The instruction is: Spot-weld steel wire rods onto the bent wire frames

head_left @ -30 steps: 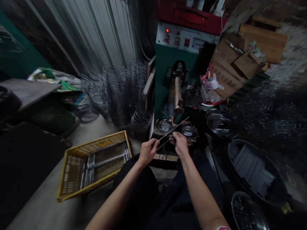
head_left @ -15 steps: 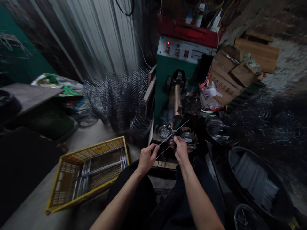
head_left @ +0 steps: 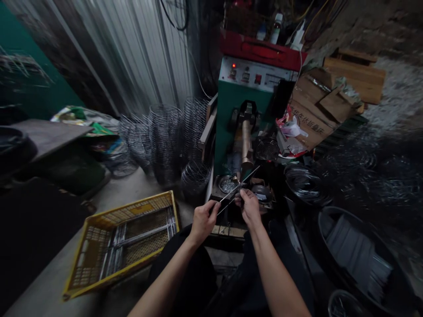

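Note:
My left hand (head_left: 205, 221) pinches the near end of a thin metal rod (head_left: 228, 193), which slants up and away to the right. The rod's far part passes just below the copper electrode arm (head_left: 246, 145) of a green machine (head_left: 228, 103). My right hand (head_left: 248, 205) is closed in a pinch beside the rod; what its fingertips hold is too small and dark to make out. A second thin rod (head_left: 225, 207) runs below the first, between the hands. Behind the hands sits a round dish of small metal pieces (head_left: 228, 185).
A yellow plastic crate (head_left: 128, 207) with metal rods stands on the floor at left. Stacks of wire frames (head_left: 165, 141) line the metal wall. At right are coiled wire rings (head_left: 302, 180) and a black tub (head_left: 357, 255) of grey pieces. Cardboard (head_left: 307, 114) leans beside the machine.
The camera view has shifted slightly, so the machine and crate sit lower in the picture. Both hands keep their grip, and the rod's middle appears closer to the electrode tip.

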Motion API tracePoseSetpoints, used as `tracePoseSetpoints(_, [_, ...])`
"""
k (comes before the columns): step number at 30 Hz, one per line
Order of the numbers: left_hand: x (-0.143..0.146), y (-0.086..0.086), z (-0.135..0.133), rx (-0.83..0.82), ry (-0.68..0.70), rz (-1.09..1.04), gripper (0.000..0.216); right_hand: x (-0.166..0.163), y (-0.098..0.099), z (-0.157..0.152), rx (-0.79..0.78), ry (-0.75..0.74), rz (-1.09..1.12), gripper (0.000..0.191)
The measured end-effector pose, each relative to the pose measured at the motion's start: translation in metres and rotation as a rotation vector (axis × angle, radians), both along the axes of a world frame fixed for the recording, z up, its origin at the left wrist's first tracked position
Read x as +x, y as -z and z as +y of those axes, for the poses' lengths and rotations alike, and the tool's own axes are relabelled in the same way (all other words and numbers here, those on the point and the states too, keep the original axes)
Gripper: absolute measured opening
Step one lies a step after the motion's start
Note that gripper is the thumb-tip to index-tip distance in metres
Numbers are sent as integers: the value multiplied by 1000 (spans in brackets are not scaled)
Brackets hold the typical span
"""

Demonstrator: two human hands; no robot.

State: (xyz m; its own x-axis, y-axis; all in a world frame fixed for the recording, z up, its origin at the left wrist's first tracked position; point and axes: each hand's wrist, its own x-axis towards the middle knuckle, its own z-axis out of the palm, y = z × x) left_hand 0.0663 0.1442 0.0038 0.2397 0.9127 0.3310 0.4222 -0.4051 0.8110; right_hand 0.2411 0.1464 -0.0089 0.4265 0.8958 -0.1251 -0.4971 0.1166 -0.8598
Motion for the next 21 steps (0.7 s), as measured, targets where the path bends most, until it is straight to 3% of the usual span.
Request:
tracePoseSetpoints(15, [-4, -5, 16, -10, 57, 24, 32, 0, -7, 9, -13, -38, 3, 24])
tracePoseSetpoints(21, [3, -7, 18, -22, 107, 6, 36, 8, -8, 5, -80, 48, -126, 30])
